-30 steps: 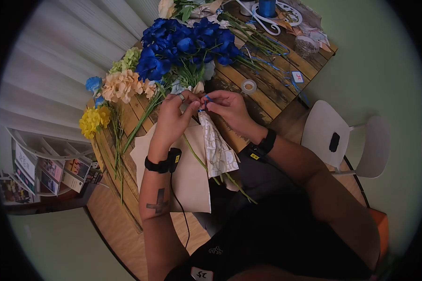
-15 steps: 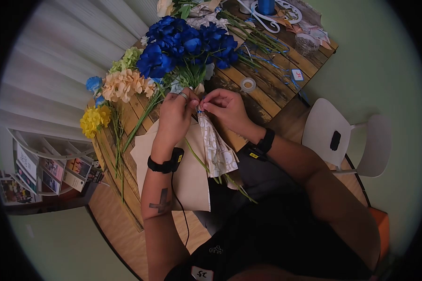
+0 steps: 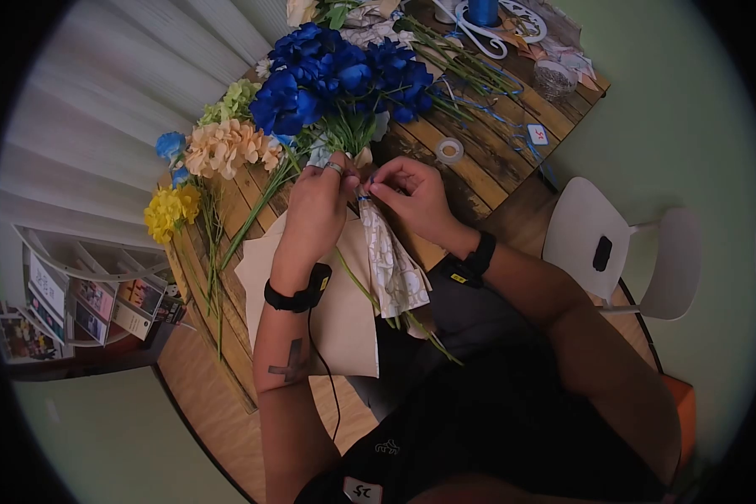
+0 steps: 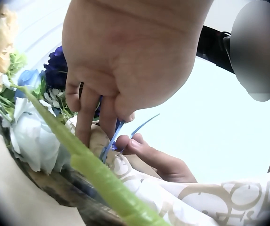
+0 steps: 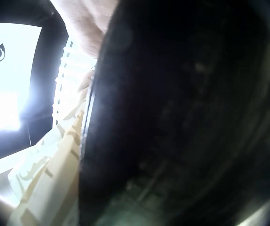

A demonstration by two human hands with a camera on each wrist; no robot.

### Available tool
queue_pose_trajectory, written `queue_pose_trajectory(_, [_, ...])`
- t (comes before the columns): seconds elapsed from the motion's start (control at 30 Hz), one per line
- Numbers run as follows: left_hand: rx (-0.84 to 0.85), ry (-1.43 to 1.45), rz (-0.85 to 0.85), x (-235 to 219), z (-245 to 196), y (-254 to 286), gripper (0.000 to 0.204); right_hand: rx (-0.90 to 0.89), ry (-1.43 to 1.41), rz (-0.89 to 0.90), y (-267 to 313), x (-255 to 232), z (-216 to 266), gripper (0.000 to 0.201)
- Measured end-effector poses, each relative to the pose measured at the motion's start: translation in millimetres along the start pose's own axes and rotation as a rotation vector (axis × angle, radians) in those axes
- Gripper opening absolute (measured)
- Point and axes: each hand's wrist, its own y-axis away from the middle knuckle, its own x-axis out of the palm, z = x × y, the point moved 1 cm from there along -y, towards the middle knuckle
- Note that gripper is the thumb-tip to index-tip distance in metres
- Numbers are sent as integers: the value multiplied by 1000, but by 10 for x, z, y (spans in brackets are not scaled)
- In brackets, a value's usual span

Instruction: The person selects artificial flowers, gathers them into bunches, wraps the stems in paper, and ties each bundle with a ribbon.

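A bouquet with dark blue flowers (image 3: 344, 76) lies on the table, its stems gathered in patterned white-and-tan paper (image 3: 386, 260). At the paper's narrow neck, my left hand (image 3: 315, 210) pinches a thin blue ribbon (image 4: 109, 147) between thumb and finger. Opposite it, my right hand (image 3: 418, 200) pinches the ribbon too, its thumb and fingertip meeting near the knot area in the left wrist view. Green stems stick out below the paper. Something dark covers most of the right wrist view, with patterned paper (image 5: 55, 179) beside it.
Peach flowers (image 3: 223, 149), yellow flowers (image 3: 172, 212) and long stems lie left on the wooden table (image 3: 496, 155). Beige sheets (image 3: 336, 328) are under my left forearm. A tape roll (image 3: 449, 150) and blue spool (image 3: 483, 12) are farther back; a white chair (image 3: 584, 235) stands right.
Both hands stay at the neck of the paper with small finger movements. The left hand's back has turned a little more toward the head camera.
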Motion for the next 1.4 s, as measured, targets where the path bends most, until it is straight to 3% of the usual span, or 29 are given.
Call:
queue_pose_trajectory(0.13, [-16, 16, -1, -9, -24, -13, 3, 22, -60, 14, 5, 15, 28, 10])
queue_pose_trajectory(0.2, [57, 29, -42, 4, -6, -24, 4, 29, -80, 18, 2, 10, 35, 9])
queue_pose_trajectory(0.37, [81, 2, -104, 69, -15, -27, 4, 172, -65, 43, -16, 1, 7, 13])
queue_pose_trajectory(0.57, [146, -128, -108, 86, -23, -27, 5, 72, -10, 59, -14, 47, -43, 13])
queue_pose_trajectory(0.7, [159, -126, -111, 102, -62, -32, 5, 114, -27, 53, -13, 55, -50, 9])
queue_pose_trajectory(0.83, [122, -106, -104, 43, -110, -28, 4, 119, -42, 59, -27, 50, -25, 6])
queue_pose_trajectory(0.9, [76, 113, -144, 0, -145, -32, 4, 102, -69, 52, -41, 60, -17, 6])
queue_pose_trajectory(1.03, [55, 60, -117, -78, -251, -42, 7, 122, -90, 52, -39, 9, -59, 7])
queue_pose_trajectory(1.1, [30, 15, 15, -113, -226, -25, 7, 137, -106, 66, -41, -2, -63, 7])
queue_pose_trajectory(1.2, [-11, -15, 42, -115, -194, 40, 7, 128, -124, 76, -40, 9, -68, 7])
queue_pose_trajectory(1.4, [-19, 83, -84, 52, -175, 161, 6, 116, -108, 87, -23, -12, -71, 6])
